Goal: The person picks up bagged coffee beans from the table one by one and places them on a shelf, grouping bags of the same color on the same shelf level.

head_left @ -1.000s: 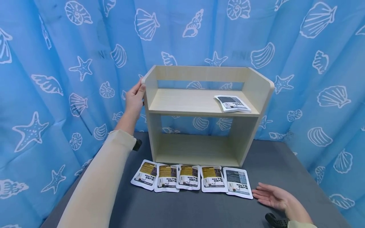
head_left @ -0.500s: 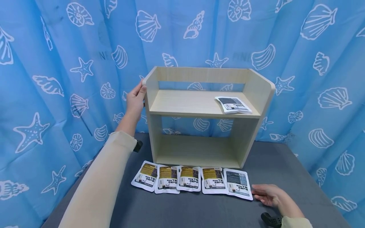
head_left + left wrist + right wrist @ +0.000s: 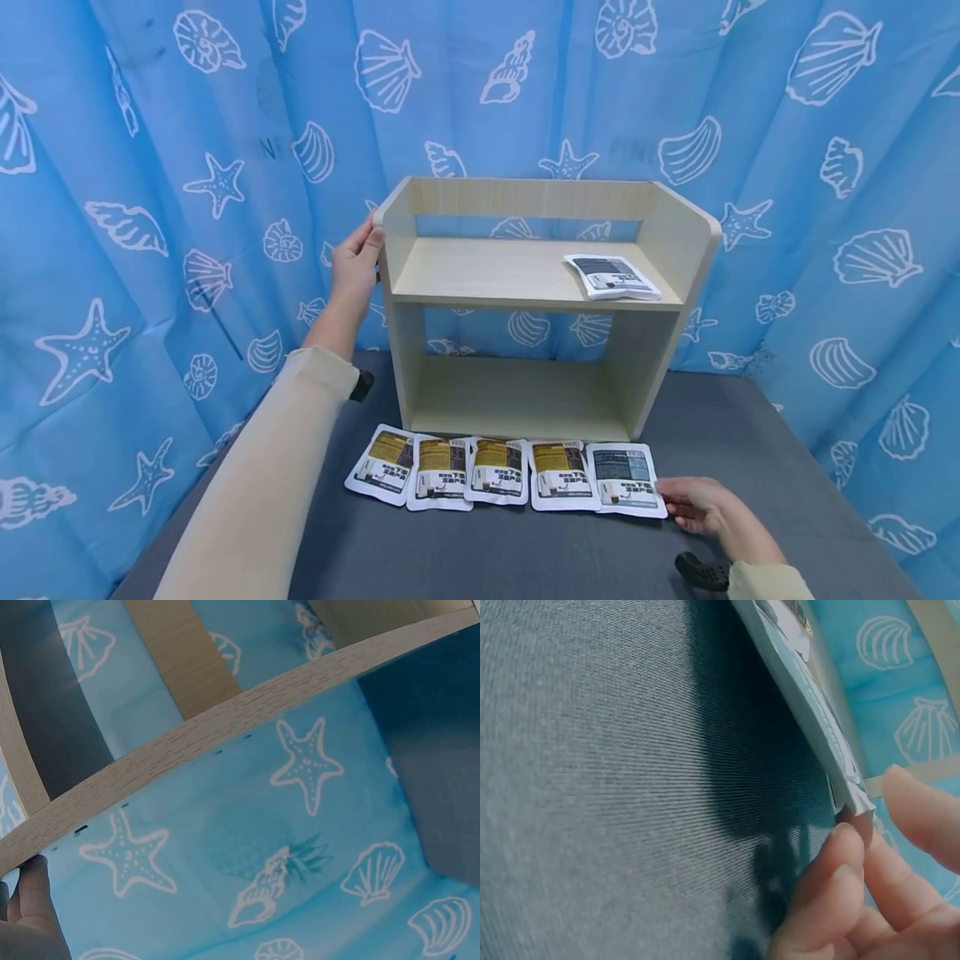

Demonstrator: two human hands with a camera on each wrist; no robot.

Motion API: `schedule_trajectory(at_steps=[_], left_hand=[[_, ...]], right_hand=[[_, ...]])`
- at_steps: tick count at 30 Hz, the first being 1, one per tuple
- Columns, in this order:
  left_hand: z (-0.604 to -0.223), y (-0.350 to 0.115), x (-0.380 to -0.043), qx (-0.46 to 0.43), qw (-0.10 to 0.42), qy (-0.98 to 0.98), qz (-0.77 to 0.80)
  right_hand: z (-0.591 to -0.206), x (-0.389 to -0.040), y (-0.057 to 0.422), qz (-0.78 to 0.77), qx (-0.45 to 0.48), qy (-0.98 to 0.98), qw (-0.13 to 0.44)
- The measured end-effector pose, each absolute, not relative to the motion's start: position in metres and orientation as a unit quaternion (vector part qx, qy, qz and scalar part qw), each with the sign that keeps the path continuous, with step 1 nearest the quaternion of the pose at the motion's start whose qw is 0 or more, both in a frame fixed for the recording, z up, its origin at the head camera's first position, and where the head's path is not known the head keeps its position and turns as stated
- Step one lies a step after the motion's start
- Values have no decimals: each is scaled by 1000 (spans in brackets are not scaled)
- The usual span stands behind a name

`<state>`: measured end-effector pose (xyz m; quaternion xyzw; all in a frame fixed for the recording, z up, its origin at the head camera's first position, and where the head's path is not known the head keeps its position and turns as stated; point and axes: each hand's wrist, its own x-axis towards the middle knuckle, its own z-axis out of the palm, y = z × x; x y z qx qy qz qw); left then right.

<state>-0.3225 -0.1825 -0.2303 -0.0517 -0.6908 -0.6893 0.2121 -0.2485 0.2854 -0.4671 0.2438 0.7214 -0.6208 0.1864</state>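
Note:
At the left, my left hand [image 3: 356, 265] grips the upper front edge of a pale wooden two-tier shelf [image 3: 495, 303], its thumb on the near side. The left wrist view shows its fingertips against the panel's edge [image 3: 187, 729]. My right hand [image 3: 699, 505] holds the right edge of a flat white pouch with a dark blue-grey label [image 3: 624, 480]. In the right wrist view, curled fingers sit under the pouch's raised edge [image 3: 817, 720], the thumb just above. To its left lie several white pouches with yellow-brown labels [image 3: 564, 475], some overlapping.
White pouches with a dark label [image 3: 612, 277] lie on the upper board at the right; how many is unclear. The shelf stands on a dark grey table covering [image 3: 480, 554]. Behind hangs a blue curtain with white shells and starfish [image 3: 480, 100].
My right hand has moved left onto the pouch and taken hold of its right edge. That pouch has turned slightly, its right side coming up. The left hand stays on the shelf.

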Motion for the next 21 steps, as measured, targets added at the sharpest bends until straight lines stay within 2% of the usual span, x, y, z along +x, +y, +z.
schedule_trajectory(at_steps=[14,21], left_hand=[[-230,-182,-321,-58,209,-696,-685],[-224,-186,-318,-74,183,-719,-667]], right_hand=[[-471,-249,283,-662,212,696,181],[-470,-246,283,-721,179,644,183]])
